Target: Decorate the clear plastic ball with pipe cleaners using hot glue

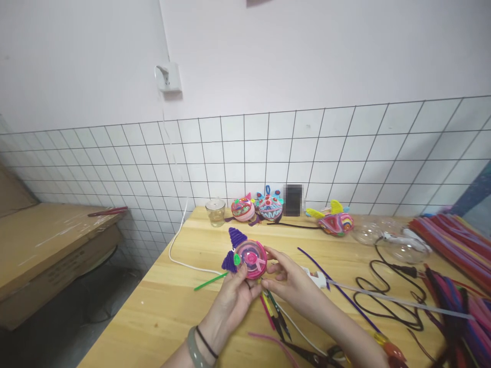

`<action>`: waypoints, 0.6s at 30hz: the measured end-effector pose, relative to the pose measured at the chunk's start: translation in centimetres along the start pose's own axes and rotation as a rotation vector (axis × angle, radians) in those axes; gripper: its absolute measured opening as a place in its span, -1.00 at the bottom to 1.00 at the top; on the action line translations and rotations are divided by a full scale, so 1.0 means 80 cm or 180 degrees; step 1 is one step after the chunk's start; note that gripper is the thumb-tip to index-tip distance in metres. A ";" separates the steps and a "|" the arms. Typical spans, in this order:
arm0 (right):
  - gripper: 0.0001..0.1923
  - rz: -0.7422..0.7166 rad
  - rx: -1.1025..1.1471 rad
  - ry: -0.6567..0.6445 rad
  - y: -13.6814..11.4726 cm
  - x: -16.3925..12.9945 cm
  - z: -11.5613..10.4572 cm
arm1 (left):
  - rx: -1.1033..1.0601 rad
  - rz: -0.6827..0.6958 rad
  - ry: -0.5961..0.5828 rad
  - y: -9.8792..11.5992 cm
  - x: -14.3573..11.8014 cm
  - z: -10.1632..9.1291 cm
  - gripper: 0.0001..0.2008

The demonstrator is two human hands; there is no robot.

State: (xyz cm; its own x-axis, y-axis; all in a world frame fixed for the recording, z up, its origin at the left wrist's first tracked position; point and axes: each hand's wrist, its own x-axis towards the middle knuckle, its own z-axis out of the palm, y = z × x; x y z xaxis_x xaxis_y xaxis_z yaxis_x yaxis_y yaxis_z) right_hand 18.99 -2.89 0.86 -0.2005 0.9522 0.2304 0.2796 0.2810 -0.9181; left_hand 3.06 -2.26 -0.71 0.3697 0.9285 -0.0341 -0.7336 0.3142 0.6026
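Observation:
A clear round ball ornament [251, 259] with pink fuzzy trim, a pink spiral and purple fuzzy pipe-cleaner fins is held above the table. My left hand [237, 295] grips it from below, its thumb on the front beside a green spot. On the ornament's right edge rest the curved fingers of my right hand [287, 276]; any small piece between them is hidden. A white glue gun [315, 277] with a long translucent glue stick lies behind the right wrist. A green pipe cleaner [210, 282] is just left of my left hand.
At the back stand a glass cup [215, 212] and decorated balls [269, 205]; another decorated ball [335, 223] lies right of them. Clear plastic shells [406, 250], a black cord [383, 301] and pipe-cleaner bundles [452, 250] fill the right side. Scissors [307, 353] lie in front.

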 end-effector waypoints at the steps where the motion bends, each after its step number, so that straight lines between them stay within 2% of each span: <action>1: -0.31 0.0015 0.0076 -0.0032 0.000 0.000 0.000 | 0.0014 -0.0006 0.0003 0.000 0.000 0.000 -0.66; 10: -0.35 -0.0047 0.0091 0.0052 -0.009 0.000 0.000 | 0.0131 -0.0110 -0.0272 0.001 -0.006 0.009 -0.57; 14: -0.30 0.0149 0.0326 0.0030 -0.014 0.000 -0.004 | 0.0175 -0.0039 -0.0183 0.003 -0.005 0.004 -0.63; 18: -0.27 0.0325 0.0318 0.0214 -0.023 0.001 -0.016 | 0.0339 0.0026 -0.0091 0.010 -0.002 -0.002 -0.71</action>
State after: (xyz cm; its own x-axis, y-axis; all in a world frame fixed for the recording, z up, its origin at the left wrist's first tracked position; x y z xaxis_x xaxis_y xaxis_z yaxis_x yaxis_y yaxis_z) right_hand 19.69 -3.16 3.00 -0.1114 0.9821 0.1521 0.2000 0.1720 -0.9646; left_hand 2.29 -2.15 -0.39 0.3813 0.9244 -0.0069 -0.6724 0.2824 0.6842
